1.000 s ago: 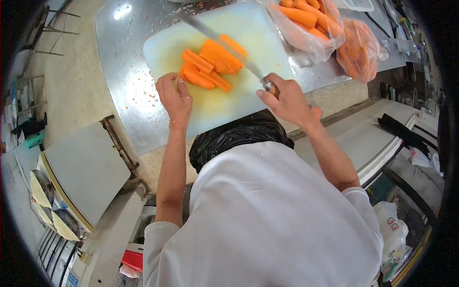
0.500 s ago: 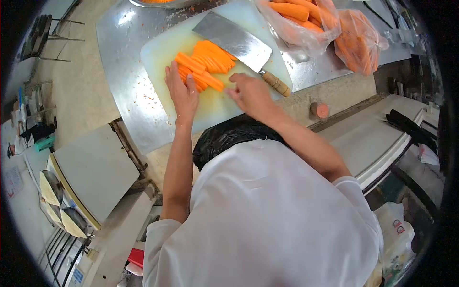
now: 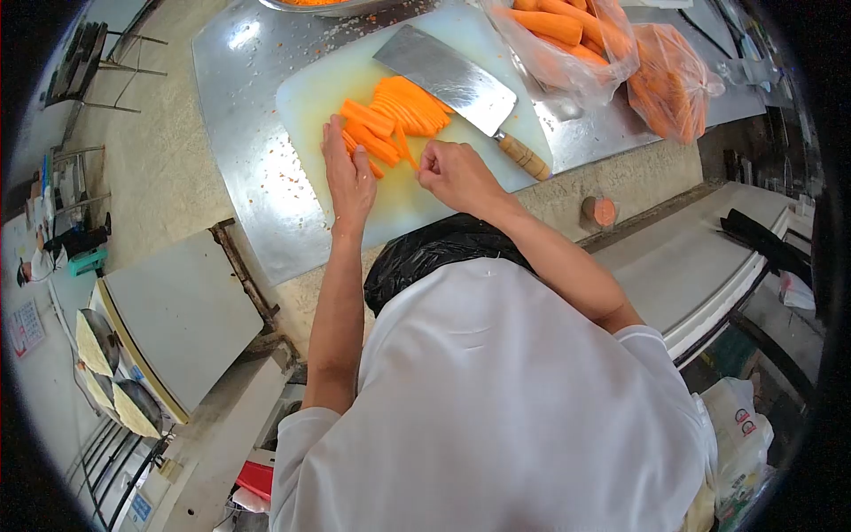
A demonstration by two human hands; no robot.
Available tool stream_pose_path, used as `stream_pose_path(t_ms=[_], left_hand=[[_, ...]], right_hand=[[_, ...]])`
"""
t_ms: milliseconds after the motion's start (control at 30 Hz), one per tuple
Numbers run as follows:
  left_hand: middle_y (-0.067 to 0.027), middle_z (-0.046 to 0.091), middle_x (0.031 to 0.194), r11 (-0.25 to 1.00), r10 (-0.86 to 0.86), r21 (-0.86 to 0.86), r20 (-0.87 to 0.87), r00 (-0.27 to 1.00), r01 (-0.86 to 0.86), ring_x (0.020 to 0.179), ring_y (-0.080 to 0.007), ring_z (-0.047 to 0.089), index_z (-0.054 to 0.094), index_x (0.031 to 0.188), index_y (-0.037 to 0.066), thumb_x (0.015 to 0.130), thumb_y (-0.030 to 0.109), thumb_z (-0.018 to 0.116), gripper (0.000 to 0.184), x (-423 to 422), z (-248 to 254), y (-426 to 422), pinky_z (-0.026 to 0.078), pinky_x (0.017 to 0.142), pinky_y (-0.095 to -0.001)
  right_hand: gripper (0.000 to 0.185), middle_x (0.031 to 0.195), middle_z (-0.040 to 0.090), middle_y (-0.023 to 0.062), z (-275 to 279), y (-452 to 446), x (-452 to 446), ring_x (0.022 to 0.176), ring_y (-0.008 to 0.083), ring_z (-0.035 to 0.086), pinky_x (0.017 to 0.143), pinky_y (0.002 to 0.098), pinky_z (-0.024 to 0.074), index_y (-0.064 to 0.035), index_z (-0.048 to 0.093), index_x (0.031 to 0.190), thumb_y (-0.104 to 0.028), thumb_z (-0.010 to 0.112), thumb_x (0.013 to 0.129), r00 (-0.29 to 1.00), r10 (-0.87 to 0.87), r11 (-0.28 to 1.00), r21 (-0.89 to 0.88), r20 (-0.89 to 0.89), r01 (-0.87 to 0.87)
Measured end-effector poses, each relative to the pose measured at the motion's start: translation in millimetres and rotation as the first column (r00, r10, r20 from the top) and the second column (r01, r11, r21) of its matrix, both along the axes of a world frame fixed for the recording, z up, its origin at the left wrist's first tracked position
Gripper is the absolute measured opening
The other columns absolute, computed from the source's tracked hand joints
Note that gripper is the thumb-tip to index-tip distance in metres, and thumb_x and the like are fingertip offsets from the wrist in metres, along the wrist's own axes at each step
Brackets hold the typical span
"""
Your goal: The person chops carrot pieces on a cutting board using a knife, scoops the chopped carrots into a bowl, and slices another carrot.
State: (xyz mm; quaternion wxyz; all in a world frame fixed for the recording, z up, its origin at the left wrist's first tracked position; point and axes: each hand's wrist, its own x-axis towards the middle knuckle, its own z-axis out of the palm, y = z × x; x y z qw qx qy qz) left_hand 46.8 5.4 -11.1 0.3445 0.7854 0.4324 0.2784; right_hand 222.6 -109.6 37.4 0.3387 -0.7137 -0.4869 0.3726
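Cut carrot pieces (image 3: 369,133) lie on a pale cutting board (image 3: 306,106), with a fanned row of carrot slices (image 3: 409,106) just beyond them. My left hand (image 3: 351,184) rests along the left side of the pieces, fingers stretched out and touching them. To their right, my right hand (image 3: 456,176) is closed, its fingertips pinching the near end of a thin carrot strip (image 3: 405,146). A cleaver (image 3: 452,82) with a wooden handle lies flat on the board, its blade beside the slices and its handle past the board's right edge.
The board lies on a metal table (image 3: 239,133) specked with orange bits. A bowl of orange shreds (image 3: 332,7) is at the far edge. An open bag of carrots (image 3: 567,53) and a tied bag of carrots (image 3: 667,84) stand right. A black plastic bag (image 3: 434,257) hangs before me.
My right hand's fingers have closed on a thin carrot strip. A thicker stick near that hand has shifted left toward the other pieces. The view has moved slightly; the cleaver stays put.
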Motion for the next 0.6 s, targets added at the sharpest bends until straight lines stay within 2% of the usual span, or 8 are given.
stream_pose_path(t_ms=[167,267,367,467,600], left_hand=[[-0.0277,0.038,0.161,1.0,-0.005,-0.011,0.043,0.999,0.005,0.153,-0.0451,0.029,0.029,0.158,-0.006,0.101,0.007,0.046,0.061,-5,-1,0,0.02,0.127,-0.0501],[-0.0277,0.038,0.16,1.0,0.003,-0.017,0.072,0.997,-0.002,0.151,-0.0448,0.031,0.03,0.158,-0.006,0.102,0.008,0.046,0.06,-5,-2,-2,0.023,0.126,-0.0497],[-0.0277,0.039,0.16,1.0,0.009,-0.014,0.08,0.997,-0.008,0.15,-0.0449,0.033,0.03,0.158,-0.006,0.102,0.008,0.047,0.06,-7,-4,-1,0.025,0.125,-0.0499],[-0.0273,0.04,0.16,1.0,0.017,-0.006,0.073,0.997,-0.017,0.15,-0.0464,0.033,0.031,0.158,-0.006,0.102,0.011,0.049,0.061,-4,-3,-3,0.025,0.125,-0.0515],[-0.0259,0.04,0.16,0.992,0.032,0.119,0.01,0.999,-0.033,0.149,-0.0499,0.033,0.032,0.158,-0.005,0.103,0.021,0.056,0.065,-1,-10,-3,0.025,0.125,-0.0538]], right_hand=[[0.013,0.071,0.068,0.0179,3,2,-11,0.064,0.0313,0.067,0.063,0.0397,0.0522,0.0019,0.065,0.082,-0.01,0.071,0.081,0.996,0.087,0.996,-0.023,-0.022,-0.087],[0.013,0.073,0.069,0.0193,6,6,-18,0.067,0.0344,0.068,0.065,0.0422,0.0531,0.0015,0.065,0.08,-0.01,0.069,0.081,0.997,0.07,0.997,-0.028,0.013,-0.069],[0.012,0.075,0.069,0.0203,1,17,-25,0.071,0.0386,0.069,0.066,0.0462,0.0531,0.0009,0.066,0.083,-0.011,0.069,0.082,0.984,0.126,0.992,-0.019,0.127,-0.125],[0.013,0.078,0.07,0.0207,-22,34,-32,0.075,0.0408,0.069,0.069,0.0488,0.0532,-0.0004,0.066,0.086,-0.013,0.07,0.084,0.962,0.18,0.966,0.145,0.205,-0.212],[0.015,0.081,0.071,0.0207,-16,42,-33,0.078,0.0395,0.07,0.07,0.0481,0.0537,-0.0022,0.066,0.092,-0.015,0.072,0.086,0.977,0.104,0.967,0.209,0.185,-0.143]])
